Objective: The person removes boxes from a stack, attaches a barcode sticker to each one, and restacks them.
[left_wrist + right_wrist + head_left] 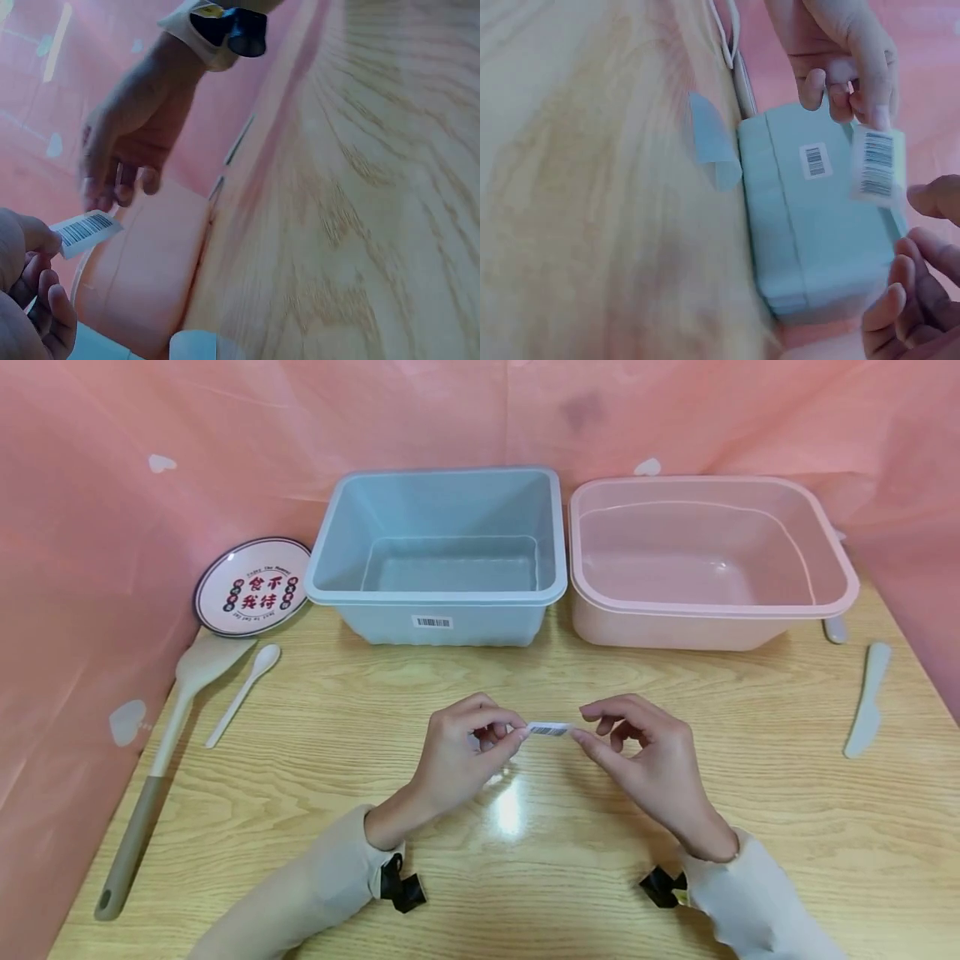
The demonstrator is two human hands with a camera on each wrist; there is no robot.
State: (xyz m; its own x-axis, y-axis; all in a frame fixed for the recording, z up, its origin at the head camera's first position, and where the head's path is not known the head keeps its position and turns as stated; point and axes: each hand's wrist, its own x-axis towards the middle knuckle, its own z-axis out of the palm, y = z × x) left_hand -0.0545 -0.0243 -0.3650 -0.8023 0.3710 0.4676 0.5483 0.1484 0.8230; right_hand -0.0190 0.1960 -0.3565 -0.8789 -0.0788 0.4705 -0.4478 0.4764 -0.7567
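A small white barcode sticker [548, 728] is held up over the table, between the two hands. My left hand [467, 739] pinches its left end between thumb and forefinger. In the left wrist view the barcode side of the sticker [86, 231] is plain to see. My right hand [651, 752] is at the other end, its thumb tip right at the edge and the forefinger lifted away from the thumb. The right wrist view shows a gap between that thumb and forefinger beside the sticker [876, 165].
A blue plastic bin [487, 625] with a barcode label [432, 622] stands beside a pink bin [667, 631] at the back. On the left are a plate [217, 585], a spatula [167, 735] and a white spoon [243, 695]. A pale green spreader knife [867, 702] lies far right.
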